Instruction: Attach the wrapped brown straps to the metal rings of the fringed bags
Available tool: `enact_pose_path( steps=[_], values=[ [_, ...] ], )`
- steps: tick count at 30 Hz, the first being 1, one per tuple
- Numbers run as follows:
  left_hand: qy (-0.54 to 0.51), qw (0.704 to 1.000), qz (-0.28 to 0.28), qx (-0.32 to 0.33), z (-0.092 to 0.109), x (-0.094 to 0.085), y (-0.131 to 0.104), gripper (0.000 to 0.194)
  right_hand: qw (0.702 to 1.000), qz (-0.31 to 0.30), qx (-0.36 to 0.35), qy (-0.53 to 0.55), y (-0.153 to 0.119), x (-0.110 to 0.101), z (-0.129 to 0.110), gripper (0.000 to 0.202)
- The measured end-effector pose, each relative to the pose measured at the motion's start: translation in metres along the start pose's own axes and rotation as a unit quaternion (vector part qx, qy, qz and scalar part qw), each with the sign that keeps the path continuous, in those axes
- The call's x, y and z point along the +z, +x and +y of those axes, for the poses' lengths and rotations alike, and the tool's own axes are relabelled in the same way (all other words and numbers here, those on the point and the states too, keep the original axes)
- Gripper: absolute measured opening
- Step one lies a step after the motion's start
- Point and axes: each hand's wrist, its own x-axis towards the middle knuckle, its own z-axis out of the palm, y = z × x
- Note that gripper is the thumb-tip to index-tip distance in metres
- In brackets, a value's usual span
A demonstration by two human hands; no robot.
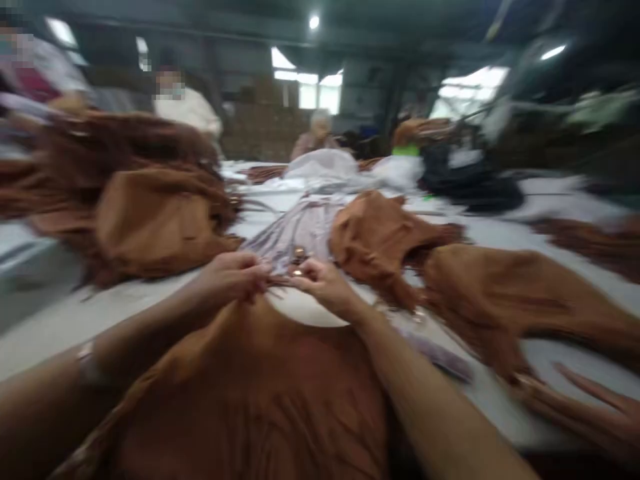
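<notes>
A brown garment (280, 393) hangs toward me over the near edge of the table, its upper part raised between my hands. My left hand (243, 275) is closed, thumb and fingers pinching the thin strap-like edge of the garment. Close by on the right, my right hand (327, 285) is also closed, pinching the same strap. Small shiny gold-coloured metal pieces (299, 253) show at its fingertips; blur hides their exact kind. Just beyond the hands lies a pale, greyish gathered cloth (295, 230).
Piled brown garments (155, 220) stand on the left of the white table (45, 333). More brown garments (525, 287) lie to the right, with a purple-grey object (443, 357) beside them. Another person's hand (600, 407) reaches in at lower right. Several people stand around the table's far side.
</notes>
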Motion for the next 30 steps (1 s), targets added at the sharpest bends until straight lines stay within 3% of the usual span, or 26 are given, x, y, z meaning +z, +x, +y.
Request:
enact_pose_path(
  steps=[2,3,6,8,13,17,21,25,28,30],
  values=[
    [-0.006,1.0,0.013,-0.015,-0.011,-0.022,0.008,0.019,0.996,-0.086,-0.02,0.025,0.016,0.036,0.016,0.016],
    [-0.005,0.999,0.045,0.005,-0.015,-0.029,0.017,0.018,0.993,-0.114,-0.036,0.016,0.02,0.046,0.022,0.014],
    [0.044,0.984,0.152,0.084,-0.032,-0.046,0.049,0.019,0.982,-0.152,-0.08,-0.077,0.021,0.051,0.037,0.02],
    [0.113,0.974,0.176,0.091,-0.046,-0.054,0.067,0.019,0.967,-0.18,-0.068,-0.168,0.018,0.047,0.042,0.024],
    [0.168,0.985,0.042,-0.025,-0.079,-0.063,0.095,0.036,0.934,-0.221,-0.011,-0.282,0.014,0.049,0.046,0.019],
    [0.069,0.99,-0.05,-0.113,-0.084,-0.055,0.103,0.042,0.931,-0.193,-0.042,-0.307,0.012,0.052,0.05,0.013],
    [-0.082,0.976,-0.105,-0.175,-0.073,-0.05,0.098,0.023,0.927,-0.138,-0.091,-0.336,0.009,0.047,0.052,0.028],
    [-0.238,0.951,-0.156,-0.121,-0.055,-0.054,0.086,0.012,0.969,-0.093,0.0,-0.23,0.011,0.037,0.049,0.029],
    [-0.245,0.952,-0.171,-0.066,-0.036,-0.057,0.075,0.017,0.995,-0.061,0.061,-0.057,0.014,0.029,0.045,0.033],
    [-0.208,0.962,-0.174,-0.034,-0.024,-0.054,0.067,0.021,0.993,-0.04,0.091,0.057,0.017,0.024,0.043,0.037]
  ],
)
